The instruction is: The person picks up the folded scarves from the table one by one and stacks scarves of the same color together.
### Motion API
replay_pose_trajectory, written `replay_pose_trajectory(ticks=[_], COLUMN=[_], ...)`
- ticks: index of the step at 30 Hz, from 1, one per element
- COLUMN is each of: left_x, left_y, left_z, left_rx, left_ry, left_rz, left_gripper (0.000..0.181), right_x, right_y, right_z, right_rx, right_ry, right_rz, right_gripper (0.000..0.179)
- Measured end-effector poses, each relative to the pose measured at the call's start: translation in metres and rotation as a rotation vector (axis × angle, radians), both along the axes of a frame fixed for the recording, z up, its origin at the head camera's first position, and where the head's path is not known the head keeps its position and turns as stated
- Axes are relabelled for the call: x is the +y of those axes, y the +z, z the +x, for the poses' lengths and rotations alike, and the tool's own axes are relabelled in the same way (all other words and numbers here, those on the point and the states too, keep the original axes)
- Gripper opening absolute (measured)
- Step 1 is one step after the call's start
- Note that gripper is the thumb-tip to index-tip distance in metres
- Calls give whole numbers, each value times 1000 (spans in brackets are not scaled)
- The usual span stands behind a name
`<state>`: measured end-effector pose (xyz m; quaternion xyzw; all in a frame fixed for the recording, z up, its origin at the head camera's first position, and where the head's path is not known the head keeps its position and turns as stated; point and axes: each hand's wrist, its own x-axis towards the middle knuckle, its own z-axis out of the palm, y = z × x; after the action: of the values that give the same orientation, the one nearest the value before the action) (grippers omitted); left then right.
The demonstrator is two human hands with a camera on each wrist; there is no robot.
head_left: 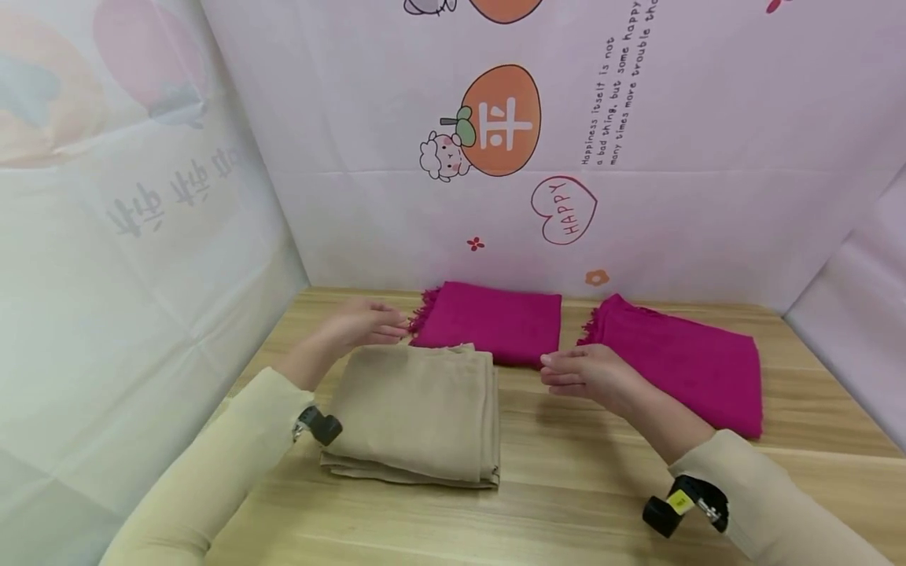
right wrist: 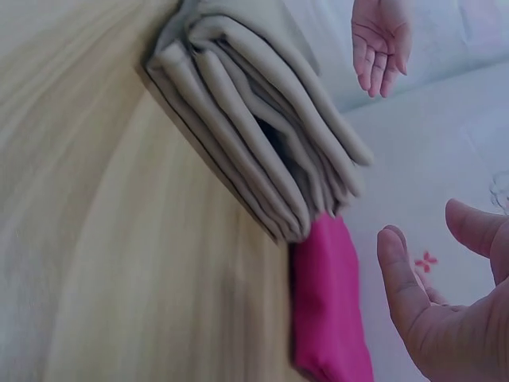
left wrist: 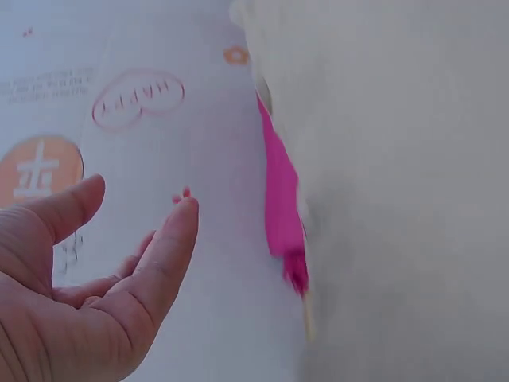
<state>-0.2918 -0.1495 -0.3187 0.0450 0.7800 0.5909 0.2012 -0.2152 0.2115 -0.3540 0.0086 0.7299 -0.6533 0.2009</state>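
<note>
A beige folded cloth (head_left: 418, 413) lies in layers on the wooden table, its stacked folds facing the right wrist view. Just above its far left corner hovers my left hand (head_left: 362, 324), fingers extended and holding nothing. Behind the beige cloth lies a folded magenta fringed shawl (head_left: 502, 321), partly covered from view by it. My right hand (head_left: 591, 373) is raised over the table, right of the beige cloth and apart from it, fingers loosely straight and nothing in them. A second folded magenta shawl (head_left: 697, 369) lies beyond the right forearm, which hides part of it.
A printed white sheet (head_left: 382, 157) hangs behind the table, with another white sheet (head_left: 141, 314) along the left side. The wooden tabletop (head_left: 566, 487) shows in front and between the cloths. Each wrist wears a small black camera (head_left: 322, 426).
</note>
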Motion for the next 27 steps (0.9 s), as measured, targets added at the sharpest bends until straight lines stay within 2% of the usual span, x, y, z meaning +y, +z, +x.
replay_pose_trajectory(ticks=[6, 13, 17, 21, 27], left_x=[52, 108, 134, 159, 197], left_y=[7, 11, 11, 7, -11], left_z=[0, 1, 1, 1, -5], left_rx=[-7, -73, -71, -70, -78], left_ry=[-76, -133, -175, -189, -153], left_rz=[46, 199, 208, 202, 206], left_gripper=[38, 37, 35, 33, 29], right_x=[23, 56, 76, 96, 127], right_y=[5, 7, 8, 9, 7], right_z=[1, 5, 6, 8, 11], right_rx=[18, 13, 40, 58, 60], right_ry=[-29, -53, -56, -67, -84], right_rz=[9, 31, 94, 130, 133], right_gripper=[70, 72, 78, 79, 79])
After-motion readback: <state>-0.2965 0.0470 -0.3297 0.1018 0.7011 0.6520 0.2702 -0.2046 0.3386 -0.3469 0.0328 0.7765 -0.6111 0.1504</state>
